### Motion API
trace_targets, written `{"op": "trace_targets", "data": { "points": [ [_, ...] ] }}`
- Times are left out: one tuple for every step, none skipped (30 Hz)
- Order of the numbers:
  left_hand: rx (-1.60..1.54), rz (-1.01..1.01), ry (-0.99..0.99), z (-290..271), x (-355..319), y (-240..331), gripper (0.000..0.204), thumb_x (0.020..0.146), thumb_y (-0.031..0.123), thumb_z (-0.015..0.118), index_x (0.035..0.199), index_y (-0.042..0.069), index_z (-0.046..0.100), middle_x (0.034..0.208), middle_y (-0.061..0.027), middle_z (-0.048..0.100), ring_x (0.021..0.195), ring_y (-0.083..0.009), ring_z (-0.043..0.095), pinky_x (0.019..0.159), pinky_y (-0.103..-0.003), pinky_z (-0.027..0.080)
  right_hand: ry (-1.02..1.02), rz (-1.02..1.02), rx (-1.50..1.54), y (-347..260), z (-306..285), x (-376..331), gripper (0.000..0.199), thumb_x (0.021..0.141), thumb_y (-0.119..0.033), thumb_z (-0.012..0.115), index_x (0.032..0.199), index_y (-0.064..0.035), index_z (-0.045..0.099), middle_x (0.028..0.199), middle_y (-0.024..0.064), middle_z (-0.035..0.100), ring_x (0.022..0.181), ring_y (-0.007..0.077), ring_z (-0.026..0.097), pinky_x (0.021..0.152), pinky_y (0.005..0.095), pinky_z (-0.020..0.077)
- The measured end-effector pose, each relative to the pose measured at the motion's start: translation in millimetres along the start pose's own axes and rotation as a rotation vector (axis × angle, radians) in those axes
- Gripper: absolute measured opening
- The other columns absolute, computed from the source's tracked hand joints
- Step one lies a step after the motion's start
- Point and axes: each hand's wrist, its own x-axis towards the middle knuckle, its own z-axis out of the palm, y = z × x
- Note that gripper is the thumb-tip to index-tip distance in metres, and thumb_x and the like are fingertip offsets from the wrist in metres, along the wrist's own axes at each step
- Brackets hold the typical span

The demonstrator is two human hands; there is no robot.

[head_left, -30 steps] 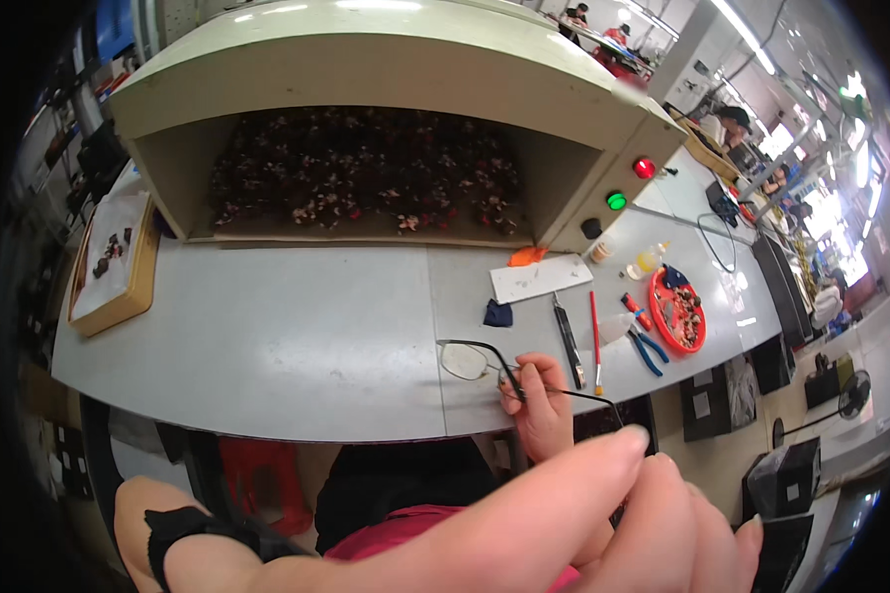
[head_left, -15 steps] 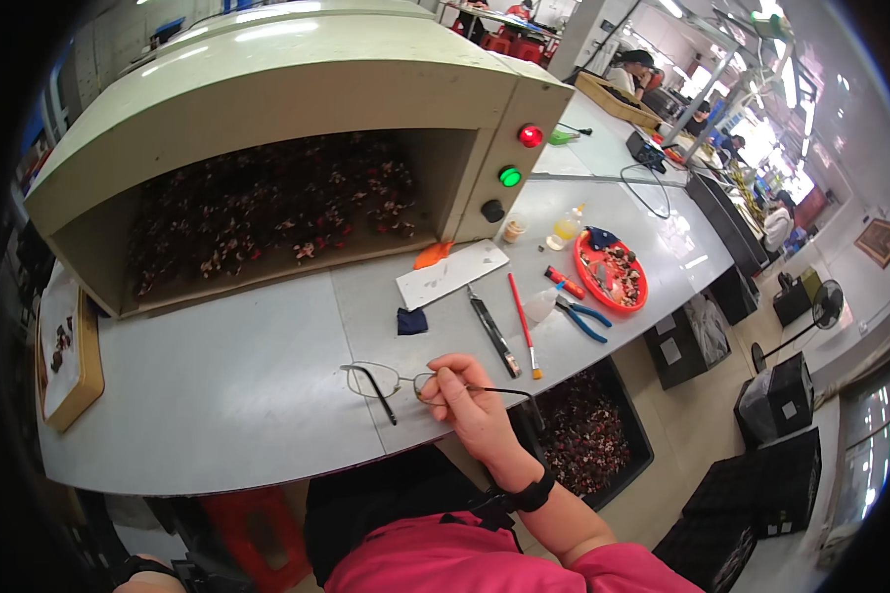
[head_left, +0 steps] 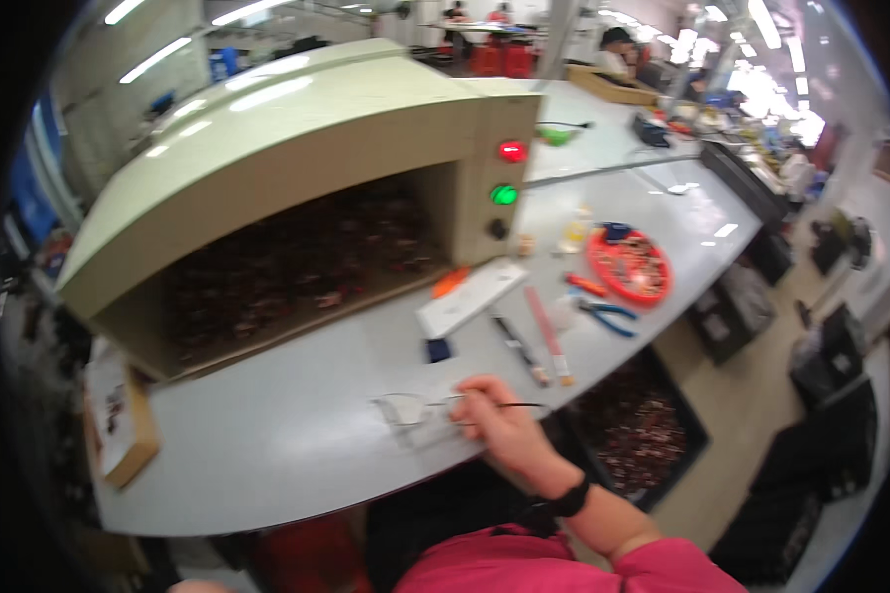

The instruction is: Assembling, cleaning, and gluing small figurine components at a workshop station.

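Observation:
My right hand [head_left: 496,420] pinches a pair of wire-framed eyeglasses [head_left: 402,409] just over the front edge of the grey table. Its fingers close around one lens and hinge; a dark temple sticks out to the right of the hand, and the other lens points left. Motion blurs the glasses, so the far temple is hard to make out. Of my left arm only a sliver of skin shows at the lower edge, and the left hand is out of the picture. Beyond the right hand lie a black pen-like tool [head_left: 520,350] and a red-handled brush [head_left: 547,336].
A cream oven-like machine [head_left: 297,128] full of small dark pieces stands behind. To the right are a white slab [head_left: 473,299], a dark blue cloth [head_left: 438,350], blue-handled pliers [head_left: 608,314] and a red tray [head_left: 667,287]. A black bin [head_left: 697,435] stands below the table edge.
The view has swung, so the scene sits lower and further right, and blurs. My right hand still grips the glasses; their free temple no longer shows clearly. Less of my left arm shows.

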Motion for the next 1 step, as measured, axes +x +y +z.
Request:
{"op": "trace_targets", "data": {
  "points": [
    [0.064, -0.033, -0.011, -10.8, -5.2, 11.0, 0.038, 0.101, 0.033, 0.040, 0.129, 0.009, 0.046, 0.097, -0.0122, 0.056, 0.079, -0.0267, 0.057, 0.067, -0.046, 0.053, 0.016, 0.001, 0.033, 5.0, -0.5, 2.0, 0.023, 0.100, -0.019, 0.047, 0.118, -0.0054, 0.052, 0.089, 0.0048, 0.063, 0.070, 0.0054, 0.053, 0.064, 0.0194, 0.0454]
  ]
}}
